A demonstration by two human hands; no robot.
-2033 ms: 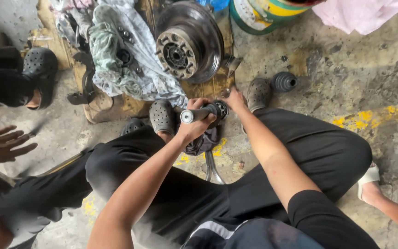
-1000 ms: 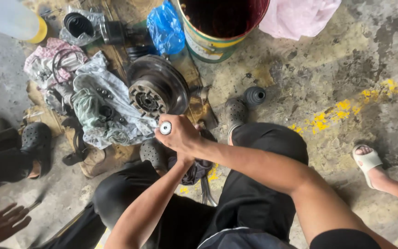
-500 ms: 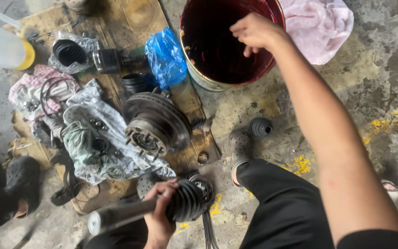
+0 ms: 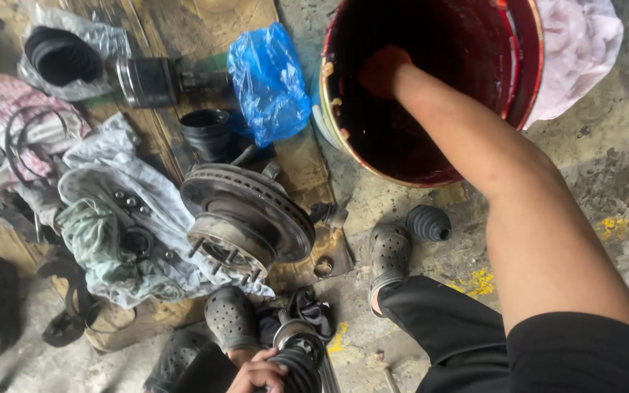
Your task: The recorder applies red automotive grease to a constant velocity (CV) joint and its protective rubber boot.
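Note:
My right hand (image 4: 381,70) reaches deep into a large red bucket (image 4: 525,65) of dark red grease, fingers smeared and buried in it; whether it holds any grease I cannot tell. My left hand (image 4: 258,372) at the bottom edge grips the black ribbed rubber boot of a drive shaft (image 4: 296,356) that stands between my feet. A brake disc with wheel hub (image 4: 245,218) lies tilted on a wooden board just above my left hand.
A blue plastic bag (image 4: 269,81), a black boot in clear plastic (image 4: 60,54), a metal joint housing (image 4: 147,80) and rags (image 4: 111,233) lie on the board. A small black rubber boot (image 4: 429,223) sits on the concrete. A pink cloth (image 4: 580,51) lies behind the bucket.
My right hand left the shaft, rose to the bucket rim and has now plunged inside. My left hand kept hold of the shaft, which dropped low in view as my head leaned forward.

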